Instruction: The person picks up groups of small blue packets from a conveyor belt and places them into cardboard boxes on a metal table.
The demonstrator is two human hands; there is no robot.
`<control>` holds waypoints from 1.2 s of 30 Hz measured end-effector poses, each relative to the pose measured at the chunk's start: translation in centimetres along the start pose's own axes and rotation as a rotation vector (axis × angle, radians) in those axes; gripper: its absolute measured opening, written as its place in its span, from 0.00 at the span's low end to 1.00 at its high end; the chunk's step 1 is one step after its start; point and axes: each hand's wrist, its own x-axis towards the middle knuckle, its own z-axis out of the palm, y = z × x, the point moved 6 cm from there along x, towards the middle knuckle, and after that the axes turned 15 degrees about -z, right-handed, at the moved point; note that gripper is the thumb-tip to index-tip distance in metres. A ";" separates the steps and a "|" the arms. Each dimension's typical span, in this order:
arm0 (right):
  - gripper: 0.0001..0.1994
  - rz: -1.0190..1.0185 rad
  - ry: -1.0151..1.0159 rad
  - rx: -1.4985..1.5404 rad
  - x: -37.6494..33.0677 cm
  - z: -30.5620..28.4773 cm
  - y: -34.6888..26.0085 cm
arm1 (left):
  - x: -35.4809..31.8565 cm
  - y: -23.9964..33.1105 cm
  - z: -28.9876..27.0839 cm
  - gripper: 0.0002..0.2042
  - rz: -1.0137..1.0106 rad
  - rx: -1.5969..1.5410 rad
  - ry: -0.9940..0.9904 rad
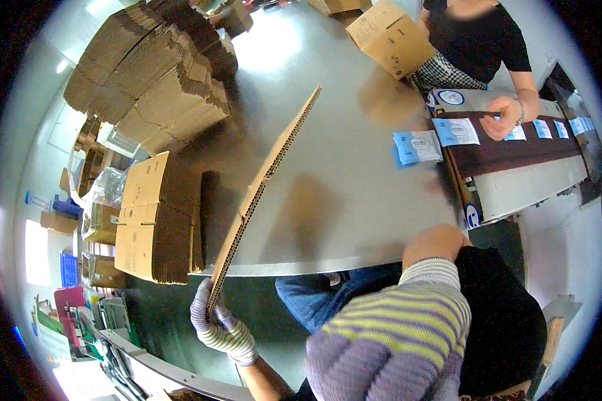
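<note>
A flattened cardboard box (249, 204) stands edge-on over the table's front edge, slanting up to the right. My left hand (222, 326), in a striped knit glove, is closed round its lower end. Very near the camera is my right hand (391, 341), in a matching purple, white and yellow glove. Its fingers curl downward and look closed; the palm side is hidden, so I cannot see whether anything is in them. It is apart from the flattened box.
Flattened boxes form a tall stack (150, 80) and a smaller upright bundle (157, 220) on the left of the grey table (374, 220). At right, blue-and-white packets (418, 147) lie beside and on a conveyor (535, 187). A co-worker (478, 43) stands there near an erected carton (389, 39).
</note>
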 end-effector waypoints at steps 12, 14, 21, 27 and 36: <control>0.14 0.475 0.821 -0.535 -13.4 -14.3 10.4 | -0.4 -4.3 0.7 0.12 -0.360 -0.476 -0.062; 0.12 0.760 0.948 -0.501 -18.7 -13.6 14.7 | 0.0 -3.0 2.2 0.12 -0.384 -0.519 -0.095; 0.39 0.883 0.819 -0.402 -14.6 -9.7 13.2 | 0.5 -4.9 0.4 0.09 -0.436 -0.228 0.102; 0.37 0.818 0.652 -0.334 -14.0 -8.9 13.5 | 0.9 -4.5 -0.5 0.09 -0.454 -0.021 0.141; 0.41 1.253 0.027 -0.481 -15.3 -4.6 18.7 | 1.5 5.2 3.5 0.09 0.051 0.654 -0.249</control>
